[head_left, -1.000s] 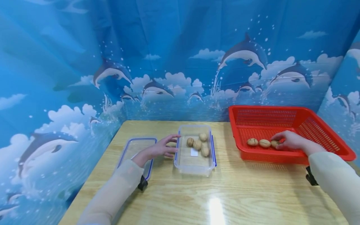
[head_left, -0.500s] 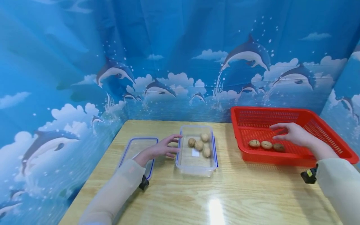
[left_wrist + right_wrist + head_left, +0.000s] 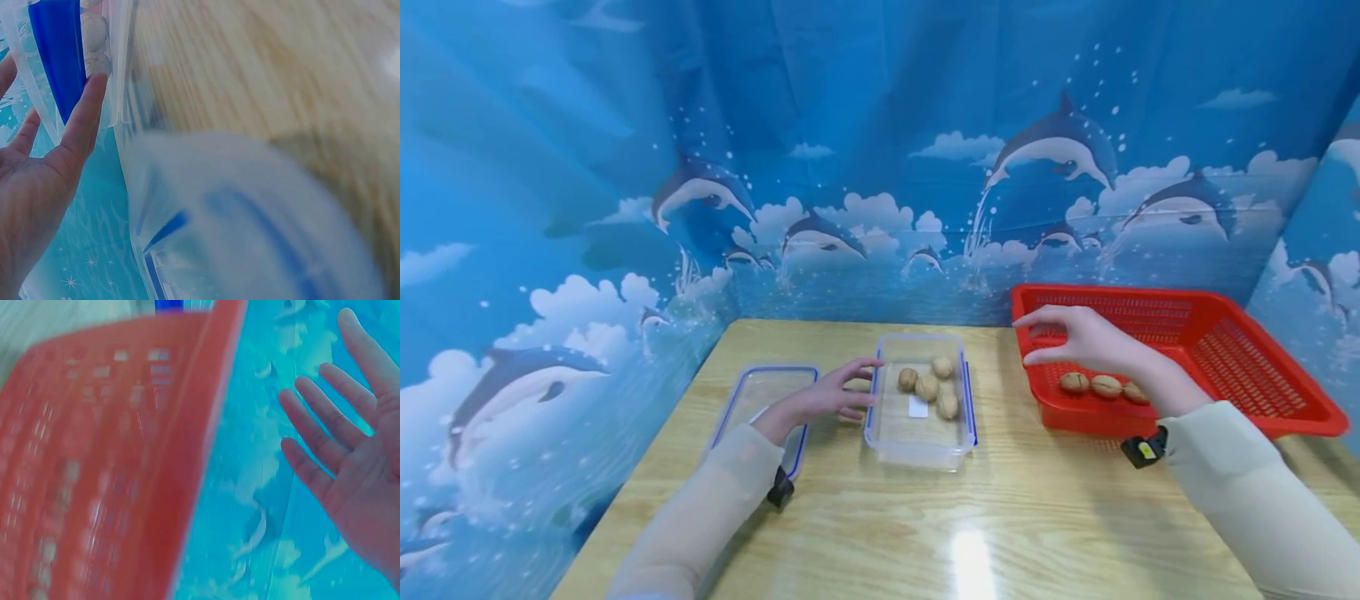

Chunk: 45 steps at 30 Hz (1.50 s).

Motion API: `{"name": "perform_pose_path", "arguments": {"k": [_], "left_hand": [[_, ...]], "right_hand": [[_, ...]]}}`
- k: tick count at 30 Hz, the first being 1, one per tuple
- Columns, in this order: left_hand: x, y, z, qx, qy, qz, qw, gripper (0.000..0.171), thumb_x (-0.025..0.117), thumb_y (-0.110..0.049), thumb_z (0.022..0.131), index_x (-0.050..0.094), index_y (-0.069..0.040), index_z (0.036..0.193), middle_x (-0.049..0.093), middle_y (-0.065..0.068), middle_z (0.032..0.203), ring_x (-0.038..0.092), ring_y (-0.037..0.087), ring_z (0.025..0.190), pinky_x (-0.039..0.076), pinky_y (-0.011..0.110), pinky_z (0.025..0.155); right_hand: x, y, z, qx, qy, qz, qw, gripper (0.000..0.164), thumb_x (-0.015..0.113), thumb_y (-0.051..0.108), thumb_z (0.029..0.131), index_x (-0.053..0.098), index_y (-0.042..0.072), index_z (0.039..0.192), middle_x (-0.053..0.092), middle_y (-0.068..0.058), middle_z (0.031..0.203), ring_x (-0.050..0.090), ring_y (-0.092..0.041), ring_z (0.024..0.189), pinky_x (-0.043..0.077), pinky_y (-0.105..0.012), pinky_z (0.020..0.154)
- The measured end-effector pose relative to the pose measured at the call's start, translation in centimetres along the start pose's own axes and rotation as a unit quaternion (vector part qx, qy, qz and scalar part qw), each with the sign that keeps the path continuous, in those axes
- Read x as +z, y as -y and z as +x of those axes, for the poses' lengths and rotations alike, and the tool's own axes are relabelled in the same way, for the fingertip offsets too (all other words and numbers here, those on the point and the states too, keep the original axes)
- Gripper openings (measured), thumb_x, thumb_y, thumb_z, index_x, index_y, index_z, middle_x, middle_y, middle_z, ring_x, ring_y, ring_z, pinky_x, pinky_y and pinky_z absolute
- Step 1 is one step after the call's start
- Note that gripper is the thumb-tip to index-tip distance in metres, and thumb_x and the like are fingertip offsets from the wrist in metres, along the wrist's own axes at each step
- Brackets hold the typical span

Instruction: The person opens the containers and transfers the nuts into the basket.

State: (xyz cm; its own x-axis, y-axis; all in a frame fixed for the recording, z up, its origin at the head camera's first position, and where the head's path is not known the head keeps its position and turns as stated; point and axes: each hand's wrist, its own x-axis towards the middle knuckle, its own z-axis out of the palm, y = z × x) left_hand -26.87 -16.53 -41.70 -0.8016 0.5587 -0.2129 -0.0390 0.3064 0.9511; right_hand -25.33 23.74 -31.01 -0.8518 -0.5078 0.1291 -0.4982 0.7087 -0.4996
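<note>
My left hand rests its fingertips at the left side of a clear plastic food container, fingers spread and loosely bent. In the left wrist view the thumb lies by the container's blue latch flap. Several walnuts lie inside the container. My right hand is above the left rim of a red plastic basket, thumb and fingers apart. The right wrist view shows its bare palm, holding nothing. Three walnuts lie in a row in the basket, the rightmost partly hidden by my right wrist.
A clear lid with a blue seal lies left of the container, partly under my left forearm. The wooden table meets a blue dolphin-print curtain at the back and left.
My right hand has let go of a walnut in the basket, risen, and moved left to the basket's left rim. The left hand has stayed at the container.
</note>
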Motion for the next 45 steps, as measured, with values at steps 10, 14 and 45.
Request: {"name": "perform_pose_path", "arguments": {"k": [10,14,45], "left_hand": [[0.1,-0.1,-0.2,-0.008,-0.006,0.002,0.9999,0.064,0.064,-0.015,0.095,0.033,-0.019,0.150,0.029,0.020,0.149,0.056,0.036,0.113,0.056,0.043,0.085],[0.0,-0.1,-0.1,-0.008,-0.008,0.003,0.9999,0.063,0.063,-0.014,0.095,0.034,-0.020,0.150,0.029,0.019,0.149,0.054,0.037,0.115,0.055,0.043,0.085],[0.2,-0.3,-0.2,-0.012,-0.014,0.008,0.9998,0.063,0.064,-0.015,0.095,0.034,-0.022,0.150,0.029,0.018,0.150,0.055,0.036,0.115,0.055,0.042,0.086]], "right_hand": [[3.6,2.4,3.6,-0.074,0.079,0.019,0.994,0.055,0.081,0.026,0.081,0.062,0.006,0.128,0.062,-0.011,0.122,0.059,-0.027,0.108,0.055,-0.043,0.085],[4.8,3.2,4.8,-0.097,0.111,0.015,0.989,0.054,0.081,0.025,0.081,0.063,0.007,0.128,0.061,-0.011,0.126,0.059,-0.027,0.109,0.053,-0.043,0.088],[10.9,3.9,9.0,-0.112,0.245,-0.104,0.957,0.035,0.079,0.002,0.070,0.076,0.008,0.105,0.068,-0.001,0.102,0.062,-0.023,0.099,0.053,-0.032,0.085]]}}
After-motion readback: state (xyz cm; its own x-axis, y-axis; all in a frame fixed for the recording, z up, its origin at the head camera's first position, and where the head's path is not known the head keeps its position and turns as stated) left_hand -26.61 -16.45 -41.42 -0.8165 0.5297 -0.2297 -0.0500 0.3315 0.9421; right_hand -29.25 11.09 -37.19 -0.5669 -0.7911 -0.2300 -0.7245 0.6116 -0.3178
